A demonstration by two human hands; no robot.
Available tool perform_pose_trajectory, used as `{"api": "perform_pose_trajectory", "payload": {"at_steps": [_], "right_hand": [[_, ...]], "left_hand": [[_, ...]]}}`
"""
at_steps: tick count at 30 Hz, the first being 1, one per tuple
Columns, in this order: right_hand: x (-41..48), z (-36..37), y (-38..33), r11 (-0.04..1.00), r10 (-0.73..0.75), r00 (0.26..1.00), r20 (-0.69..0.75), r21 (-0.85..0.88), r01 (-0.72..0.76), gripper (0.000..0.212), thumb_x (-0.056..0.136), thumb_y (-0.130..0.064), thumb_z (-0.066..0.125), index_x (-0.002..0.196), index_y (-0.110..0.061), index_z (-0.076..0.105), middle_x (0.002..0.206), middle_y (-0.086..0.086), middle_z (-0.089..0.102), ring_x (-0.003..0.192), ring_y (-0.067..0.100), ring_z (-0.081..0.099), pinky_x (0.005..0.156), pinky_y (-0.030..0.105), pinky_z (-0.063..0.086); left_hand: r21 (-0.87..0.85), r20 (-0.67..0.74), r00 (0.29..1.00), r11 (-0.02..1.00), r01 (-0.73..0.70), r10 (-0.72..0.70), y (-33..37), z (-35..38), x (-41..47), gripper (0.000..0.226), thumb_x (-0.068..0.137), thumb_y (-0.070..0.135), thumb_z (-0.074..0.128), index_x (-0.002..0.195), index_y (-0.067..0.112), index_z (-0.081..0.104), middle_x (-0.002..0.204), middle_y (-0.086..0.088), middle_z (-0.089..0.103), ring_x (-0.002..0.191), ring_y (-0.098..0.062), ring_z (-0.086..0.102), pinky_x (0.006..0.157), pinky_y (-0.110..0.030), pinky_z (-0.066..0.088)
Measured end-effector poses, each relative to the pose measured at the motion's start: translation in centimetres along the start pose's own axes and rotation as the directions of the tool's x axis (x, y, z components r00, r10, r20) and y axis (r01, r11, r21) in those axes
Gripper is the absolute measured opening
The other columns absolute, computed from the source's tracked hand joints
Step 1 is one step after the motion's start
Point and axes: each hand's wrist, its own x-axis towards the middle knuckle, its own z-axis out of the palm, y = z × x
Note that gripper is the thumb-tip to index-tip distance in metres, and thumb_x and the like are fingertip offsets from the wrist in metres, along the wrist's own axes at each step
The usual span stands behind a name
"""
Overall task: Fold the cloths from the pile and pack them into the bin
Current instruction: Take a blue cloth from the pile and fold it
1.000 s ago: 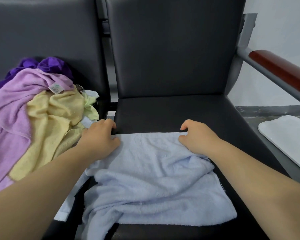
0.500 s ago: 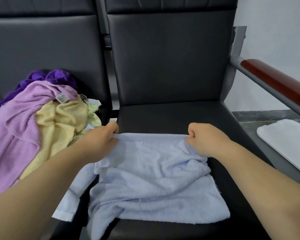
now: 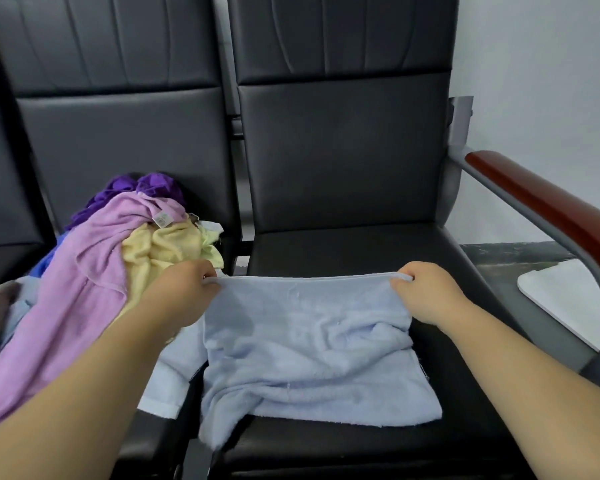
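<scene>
Nearest the camera, a strip of bare black seat [image 3: 361,452] is left showing in front of the light blue cloth [image 3: 309,358]. The cloth's near hem is laid roughly straight across the seat, while its near left corner is draped over the seat's left edge into the gap between the two seats. Its right side edge is kept inside the seat, with dark upholstery left free beside it.

The cloth's middle is rumpled into soft folds. Its far edge is lifted off the seat and drawn taut between the two hands. One far corner is pinched by the left hand [image 3: 181,292], with the fingers curled round the hem; the other far corner is gripped in the same way by the right hand [image 3: 426,292].

A white cloth [image 3: 174,386] is partly covered by the left forearm and is seen lying across the gap between the seats, touching the blue cloth's left side.

Beyond the lifted edge, a band of seat is left uncovered up to the backrest [image 3: 340,150].

On the neighbouring seat to the left, the pile [image 3: 84,271] is heaped: a lilac cloth [image 3: 66,289] in front, a yellow cloth [image 3: 160,251] just beside the left hand, a dark purple cloth [image 3: 153,185] at the back.

To the right, the seat is bounded by a grey frame with a reddish armrest [image 3: 551,216]; a white flat panel [image 3: 561,306] is seen below it.
</scene>
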Motion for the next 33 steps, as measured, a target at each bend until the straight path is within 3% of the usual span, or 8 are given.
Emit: {"api": "perform_pose_trajectory", "payload": {"at_steps": [7, 11, 14, 18, 22, 26, 30, 33], "right_hand": [[-1.6, -1.3, -0.7, 0.842, 0.130, 0.991, 0.020, 0.525, -0.121, 0.011, 0.105, -0.023, 0.058, 0.098, -0.016, 0.063, 0.095, 0.004, 0.061, 0.076, 0.017, 0.064, 0.061, 0.030, 0.045], [-1.8, -1.2, -1.5, 0.666, 0.198, 0.978, 0.068, 0.722, -0.185, 0.004, 0.105, -0.021, 0.061, 0.101, -0.019, 0.061, 0.107, 0.005, 0.064, 0.087, 0.021, 0.075, 0.074, 0.034, 0.062], [-1.3, -1.7, -2.2, 0.750, 0.162, 0.986, -0.034, 0.654, -0.100, 0.006, 0.103, -0.025, 0.064, 0.098, -0.022, 0.064, 0.107, 0.008, 0.071, 0.095, 0.020, 0.074, 0.094, 0.045, 0.060], [-0.4, -4.8, -4.7, 0.764, 0.109, 0.978, -0.176, 0.645, 0.031, 0.008, 0.101, -0.028, 0.065, 0.099, -0.022, 0.070, 0.096, 0.003, 0.075, 0.100, 0.023, 0.073, 0.096, 0.045, 0.059], [0.5, -10.0, -7.9, 0.766, 0.018, 0.916, -0.401, 0.594, 0.245, 0.008, 0.100, -0.030, 0.065, 0.102, -0.026, 0.071, 0.091, -0.007, 0.076, 0.093, 0.014, 0.072, 0.084, 0.034, 0.058], [-0.1, -12.9, -8.6, 0.752, -0.034, 0.833, -0.553, 0.535, 0.386, 0.010, 0.101, -0.031, 0.063, 0.103, -0.023, 0.069, 0.091, -0.008, 0.074, 0.087, 0.010, 0.068, 0.070, 0.027, 0.050], [-1.6, -11.3, -5.8, 0.810, -0.096, 0.833, -0.546, 0.444, 0.384, 0.010, 0.103, -0.031, 0.059, 0.101, -0.023, 0.064, 0.092, -0.008, 0.065, 0.083, 0.008, 0.059, 0.064, 0.027, 0.043], [-2.3, -8.1, -2.7, 0.896, -0.091, 0.912, -0.400, 0.366, 0.250, 0.010, 0.103, -0.026, 0.056, 0.099, -0.020, 0.063, 0.090, -0.001, 0.064, 0.083, 0.018, 0.060, 0.061, 0.030, 0.041]], "left_hand": [[-0.264, -0.056, 0.989, 0.957, 0.117, -0.136, -0.1, 0.0, -0.7, 0.019, 0.094, 0.016, 0.054, 0.078, 0.019, 0.063, 0.070, -0.004, 0.069, 0.063, -0.020, 0.068, 0.056, -0.030, 0.047], [-0.800, 0.109, 0.926, 0.521, 0.298, -0.361, 1.4, 0.8, -0.2, 0.010, 0.098, 0.005, 0.052, 0.095, 0.008, 0.061, 0.072, -0.011, 0.068, 0.062, -0.019, 0.070, 0.053, -0.028, 0.053], [-0.920, 0.126, 0.912, 0.298, 0.254, -0.390, 2.3, 0.5, 1.0, 0.008, 0.097, 0.002, 0.055, 0.094, 0.005, 0.062, 0.067, -0.005, 0.061, 0.065, -0.019, 0.065, 0.052, -0.021, 0.054], [-0.932, -0.031, 0.952, 0.352, 0.081, -0.304, 2.9, -2.1, 3.1, 0.018, 0.097, 0.005, 0.055, 0.088, 0.004, 0.070, 0.077, -0.008, 0.066, 0.080, -0.023, 0.062, 0.085, -0.037, 0.056], [-0.851, -0.266, 0.927, 0.516, -0.097, -0.266, 4.9, -7.3, 5.5, 0.023, 0.096, 0.013, 0.052, 0.084, 0.010, 0.071, 0.074, -0.002, 0.070, 0.073, -0.023, 0.065, 0.069, -0.031, 0.057], [-0.805, -0.377, 0.898, 0.560, -0.197, -0.226, 6.7, -10.6, 5.9, 0.019, 0.100, 0.024, 0.051, 0.098, 0.018, 0.070, 0.092, -0.002, 0.076, 0.089, -0.019, 0.073, 0.086, -0.039, 0.059], [-0.699, -0.417, 0.889, 0.691, -0.183, -0.187, 6.4, -8.5, 3.8, 0.017, 0.099, 0.029, 0.050, 0.090, 0.023, 0.063, 0.081, -0.001, 0.068, 0.076, -0.021, 0.062, 0.073, -0.040, 0.050], [-0.651, -0.294, 0.946, 0.753, -0.097, -0.132, 4.7, -4.8, 1.8, 0.019, 0.095, 0.023, 0.055, 0.077, 0.019, 0.059, 0.068, 0.003, 0.059, 0.067, -0.019, 0.052, 0.066, -0.035, 0.041]]}}
